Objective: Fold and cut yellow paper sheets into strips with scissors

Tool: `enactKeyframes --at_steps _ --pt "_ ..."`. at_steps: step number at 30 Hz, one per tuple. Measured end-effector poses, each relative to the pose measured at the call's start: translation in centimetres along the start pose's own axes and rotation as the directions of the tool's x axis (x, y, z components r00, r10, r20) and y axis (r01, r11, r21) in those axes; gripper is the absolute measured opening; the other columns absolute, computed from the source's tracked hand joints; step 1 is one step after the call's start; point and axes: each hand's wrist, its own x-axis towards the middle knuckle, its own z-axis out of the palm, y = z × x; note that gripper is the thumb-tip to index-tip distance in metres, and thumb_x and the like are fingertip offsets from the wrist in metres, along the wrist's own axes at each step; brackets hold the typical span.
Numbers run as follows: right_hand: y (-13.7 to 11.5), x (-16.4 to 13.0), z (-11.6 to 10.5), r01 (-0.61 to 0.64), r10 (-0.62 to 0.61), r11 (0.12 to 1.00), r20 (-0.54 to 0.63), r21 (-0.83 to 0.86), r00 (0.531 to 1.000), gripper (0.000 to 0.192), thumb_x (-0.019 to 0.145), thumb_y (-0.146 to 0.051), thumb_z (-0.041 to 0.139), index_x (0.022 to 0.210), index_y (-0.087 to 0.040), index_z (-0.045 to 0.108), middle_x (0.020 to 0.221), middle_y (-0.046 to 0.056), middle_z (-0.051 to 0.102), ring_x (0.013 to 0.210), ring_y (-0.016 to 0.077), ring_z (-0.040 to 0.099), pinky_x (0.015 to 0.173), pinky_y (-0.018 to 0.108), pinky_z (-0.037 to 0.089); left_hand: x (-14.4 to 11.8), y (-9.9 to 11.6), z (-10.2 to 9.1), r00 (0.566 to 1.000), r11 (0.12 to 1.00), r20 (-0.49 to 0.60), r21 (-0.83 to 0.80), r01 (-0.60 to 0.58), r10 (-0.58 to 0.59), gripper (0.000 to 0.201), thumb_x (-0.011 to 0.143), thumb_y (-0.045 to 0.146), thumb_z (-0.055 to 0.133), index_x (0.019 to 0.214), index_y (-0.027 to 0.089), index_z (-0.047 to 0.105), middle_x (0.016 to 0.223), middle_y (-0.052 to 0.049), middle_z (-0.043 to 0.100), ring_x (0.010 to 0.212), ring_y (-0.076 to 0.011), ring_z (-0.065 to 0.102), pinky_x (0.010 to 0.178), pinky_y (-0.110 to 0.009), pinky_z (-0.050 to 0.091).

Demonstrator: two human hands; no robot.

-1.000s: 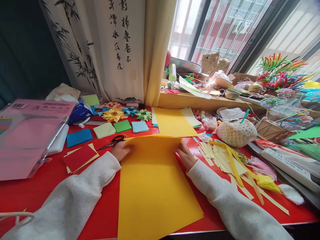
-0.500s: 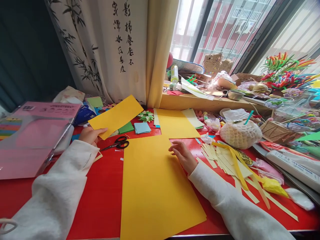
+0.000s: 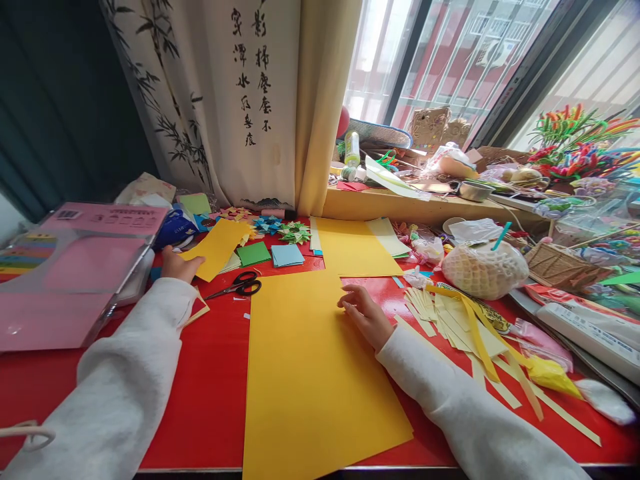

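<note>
While the right hand (image 3: 367, 313) rests flat on the yellow sheet (image 3: 310, 373), the left hand (image 3: 177, 263) pinches a yellow strip (image 3: 217, 247).

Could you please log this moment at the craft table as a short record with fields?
surface: red table, cluttered with paper
left hand: holds a small yellow strip low over the paper squares
right hand: rests flat on the right edge of the large yellow sheet
between the hands: black scissors, lying closed on the table
right side: pale paper strips piled loosely
far edge: folded paper stars near the curtain
</note>
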Motion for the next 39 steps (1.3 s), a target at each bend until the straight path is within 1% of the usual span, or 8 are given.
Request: enactKeyframes --at_steps 3,5,10,12,20,27,36,39 --pt "0.0 0.0 0.0 0.023 -0.024 0.998 -0.029 -0.051 0.999 0.025 0.079 -0.026 0.039 0.102 -0.020 0.035 0.085 0.005 0.052 0.082 0.0140 0.052 0.073 0.033 0.043 -0.2 0.9 -0.9 0.983 0.970 -0.108 0.209 -0.121 0.146 0.076 0.065 0.030 0.057 0.122 -0.002 0.019 0.131 -0.025 0.011 0.119 -0.0354 0.008 0.095 -0.051 0.011" --pt "-0.1 0.0 -0.1 0.053 -0.056 0.995 -0.027 -0.084 0.998 0.025 0.079 -0.026 0.039 0.103 -0.020 0.035 0.086 0.005 0.051 0.083 0.0136 0.052 0.073 0.032 0.043 -1.0 2.0 -0.5 0.927 0.870 0.010 0.343 -0.355 0.374 0.054 0.071 0.028 0.050 0.117 0.004 0.035 0.130 -0.018 0.022 0.120 -0.0315 0.011 0.095 -0.050 0.009" --pt "-1.2 -0.3 -0.4 0.193 -0.174 0.966 0.121 -0.169 0.977 0.029 0.080 -0.027 0.037 0.108 -0.020 0.035 0.098 0.008 0.050 0.093 0.0130 0.049 0.078 0.030 0.043 -4.0 3.7 2.6 0.550 0.576 0.567 0.156 -0.803 0.613 0.040 0.074 0.040 0.043 0.108 0.020 0.050 0.119 -0.005 0.046 0.116 -0.0219 0.030 0.094 -0.036 0.025" --pt "-2.2 -0.8 -0.3 0.294 -0.217 0.922 0.293 -0.253 0.931 0.034 0.080 -0.030 0.037 0.112 -0.019 0.035 0.111 0.009 0.046 0.104 0.0146 0.042 0.086 0.032 0.038 -4.7 3.5 3.6 0.495 0.533 0.639 0.154 -0.832 0.589 0.043 0.075 0.041 0.040 0.112 0.019 0.047 0.122 -0.007 0.043 0.116 -0.0240 0.029 0.093 -0.038 0.026" --pt "-5.2 -4.1 1.9 0.492 -0.020 0.689 0.665 -0.532 0.746 0.073 0.068 -0.062 0.036 0.129 -0.026 0.016 0.135 0.007 0.017 0.122 0.0316 0.008 0.094 0.055 0.010 -4.4 2.9 3.7 0.604 0.528 0.593 0.326 -0.784 0.531 0.037 0.079 0.029 0.032 0.112 0.021 0.045 0.115 -0.003 0.049 0.095 -0.0204 0.051 0.074 -0.031 0.042" --pt "-5.2 -6.1 2.1 0.477 -0.017 0.656 0.619 -0.586 0.785 0.072 0.069 -0.064 0.031 0.129 -0.026 0.016 0.136 0.006 0.014 0.122 0.0320 0.005 0.094 0.055 0.008 -3.9 2.1 4.1 0.691 0.506 0.499 0.470 -0.723 0.523 0.034 0.077 0.025 0.033 0.104 0.020 0.052 0.108 -0.007 0.054 0.091 -0.0230 0.052 0.074 -0.035 0.040" --pt "-4.6 -4.5 0.0 0.474 -0.036 0.720 0.655 -0.507 0.755 0.065 0.076 -0.053 0.032 0.130 -0.023 0.012 0.133 0.006 0.023 0.119 0.0227 0.024 0.094 0.040 0.027 -7.3 4.0 6.2 0.491 0.493 0.567 0.163 -0.854 0.662 0.044 0.081 0.041 0.029 0.111 0.015 0.046 0.118 -0.008 0.047 0.110 -0.0195 0.040 0.096 -0.039 0.023" --pt "-2.8 0.0 -3.4 0.370 -0.012 0.624 0.465 -0.689 0.885 0.045 0.083 -0.032 0.032 0.126 -0.022 0.024 0.124 0.005 0.040 0.109 0.0160 0.040 0.089 0.031 0.036 -7.9 4.1 6.5 0.474 0.515 0.572 0.103 -0.851 0.669 0.048 0.080 0.043 0.028 0.113 0.012 0.044 0.119 -0.010 0.046 0.110 -0.0190 0.040 0.094 -0.035 0.027"
